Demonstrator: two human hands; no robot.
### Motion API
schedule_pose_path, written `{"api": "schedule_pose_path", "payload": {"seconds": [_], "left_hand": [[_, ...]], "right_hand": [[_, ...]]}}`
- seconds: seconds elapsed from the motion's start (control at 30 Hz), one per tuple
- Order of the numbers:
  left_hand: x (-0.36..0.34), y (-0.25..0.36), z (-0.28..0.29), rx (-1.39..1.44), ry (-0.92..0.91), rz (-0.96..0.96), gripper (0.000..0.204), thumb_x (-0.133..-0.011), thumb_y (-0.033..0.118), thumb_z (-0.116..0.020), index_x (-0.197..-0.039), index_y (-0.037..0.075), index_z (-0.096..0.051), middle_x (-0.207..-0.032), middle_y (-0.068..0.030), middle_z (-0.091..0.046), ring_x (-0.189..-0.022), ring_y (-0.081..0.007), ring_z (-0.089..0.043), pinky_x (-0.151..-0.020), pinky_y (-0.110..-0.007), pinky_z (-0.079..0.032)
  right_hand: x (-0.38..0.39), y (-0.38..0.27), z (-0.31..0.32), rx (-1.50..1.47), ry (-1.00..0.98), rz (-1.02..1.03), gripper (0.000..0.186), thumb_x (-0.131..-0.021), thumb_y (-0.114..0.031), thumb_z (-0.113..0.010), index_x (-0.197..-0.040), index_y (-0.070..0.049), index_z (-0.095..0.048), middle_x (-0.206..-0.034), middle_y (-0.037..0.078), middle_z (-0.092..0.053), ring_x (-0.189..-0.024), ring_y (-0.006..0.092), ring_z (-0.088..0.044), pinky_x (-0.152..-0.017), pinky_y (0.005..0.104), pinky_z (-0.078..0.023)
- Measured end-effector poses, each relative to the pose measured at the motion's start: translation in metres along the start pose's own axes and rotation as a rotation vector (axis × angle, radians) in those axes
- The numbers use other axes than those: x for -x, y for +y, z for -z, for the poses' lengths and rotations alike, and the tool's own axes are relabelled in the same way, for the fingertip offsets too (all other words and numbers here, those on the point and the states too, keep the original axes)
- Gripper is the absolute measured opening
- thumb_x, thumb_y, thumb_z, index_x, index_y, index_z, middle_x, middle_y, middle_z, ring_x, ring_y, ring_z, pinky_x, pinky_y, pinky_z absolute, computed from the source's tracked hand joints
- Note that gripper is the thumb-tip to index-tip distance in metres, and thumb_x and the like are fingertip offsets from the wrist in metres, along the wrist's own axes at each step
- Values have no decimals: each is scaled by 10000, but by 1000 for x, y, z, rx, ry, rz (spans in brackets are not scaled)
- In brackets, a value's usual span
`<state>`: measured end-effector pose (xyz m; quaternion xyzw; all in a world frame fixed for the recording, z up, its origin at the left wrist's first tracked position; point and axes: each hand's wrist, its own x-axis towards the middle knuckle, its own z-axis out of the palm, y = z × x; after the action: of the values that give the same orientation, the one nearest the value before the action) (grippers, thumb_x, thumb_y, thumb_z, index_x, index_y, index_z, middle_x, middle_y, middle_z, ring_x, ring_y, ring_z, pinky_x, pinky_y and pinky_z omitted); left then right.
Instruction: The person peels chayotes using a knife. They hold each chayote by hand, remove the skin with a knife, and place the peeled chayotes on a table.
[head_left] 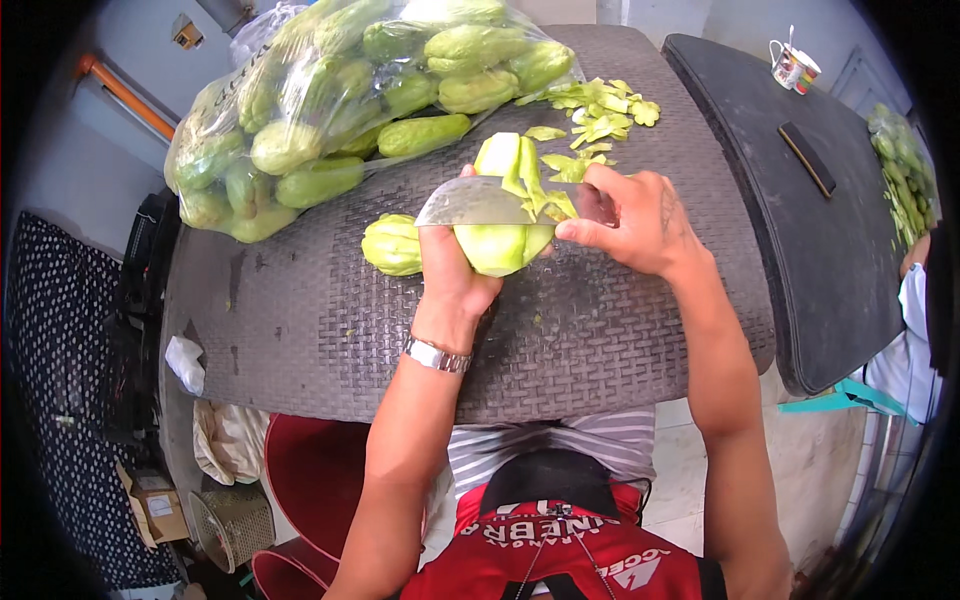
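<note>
My left hand [455,270] is closed around a pale green chayote [498,252], partly peeled. My right hand [637,222] grips a wide-bladed knife [465,205], held level across the chayote, with strips of peel hanging over the blade. An unpeeled chayote [388,243] lies just left of my left hand on the grey woven-patterned table [260,320]. Beyond the knife, loose peelings [600,110] are scattered on the tabletop. A large clear plastic bag [320,110] full of chayotes takes up the far left of the table.
To the right, a dark table [760,250] bears a mug [790,70], a dark slim object [806,158] and another bag of vegetables [895,170]; part of a person [905,320] shows beside it. Red tubs [310,470] and a mesh basket [225,525] stand below at left.
</note>
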<state>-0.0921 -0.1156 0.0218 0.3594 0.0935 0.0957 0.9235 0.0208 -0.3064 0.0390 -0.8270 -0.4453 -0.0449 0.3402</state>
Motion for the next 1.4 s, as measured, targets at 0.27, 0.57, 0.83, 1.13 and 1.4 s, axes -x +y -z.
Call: {"api": "schedule_pose_path", "payload": {"seconds": [0.27, 0.57, 0.83, 1.13, 1.4], "left_hand": [[-5, 3, 10, 40, -56, -10, 501, -1062, 407, -374, -1351, 40, -555, -1224, -192, -678, -1009, -367, -716, -714, -570, -625], [-12, 4, 21, 72, -121, 93, 582, -1029, 468, -451, -1396, 28, -556, -1260, -216, -667, -1022, -437, -694, -787, -581, -607], [-5, 5, 0, 123, 15, 153, 575, -1017, 536, -505, -1376, 95, -592, -1248, -145, -689, -1072, -341, -689, -912, -589, -570], [-8, -3, 6, 117, 32, 178, 551, -992, 471, -593, -1365, 65, -601, -1269, -157, -680, -1103, -357, -687, -933, -615, -559], [-7, -2, 6, 75, -9, 125, 492, -951, 380, -618, -1314, 49, -617, -1151, -154, -717, -988, -330, -730, -716, -458, -631]], "right_hand": [[-4, 12, 8, 42, -43, -104, 607, -815, -660, -737, -813, -63, -630, -641, 98, -647, -630, 309, -675, -634, 431, -531], [-8, 34, 10, 47, -78, -256, 668, -835, -716, -684, -838, -48, -667, -685, 115, -666, -701, 322, -686, -703, 453, -529], [-11, 69, 13, 79, -149, -713, 816, -872, -793, -587, -879, 21, -644, -664, 149, -634, -628, 273, -650, -633, 419, -528], [-12, 44, -7, -1690, -402, -700, 783, -959, -799, -406, -962, -38, -593, -519, -71, -377, -327, 43, -307, -332, 250, -317], [-6, -4, -13, -954, -222, -587, 707, -963, -749, -486, -861, -58, -599, -553, -5, -464, -412, 89, -410, -422, 259, -346]]}}
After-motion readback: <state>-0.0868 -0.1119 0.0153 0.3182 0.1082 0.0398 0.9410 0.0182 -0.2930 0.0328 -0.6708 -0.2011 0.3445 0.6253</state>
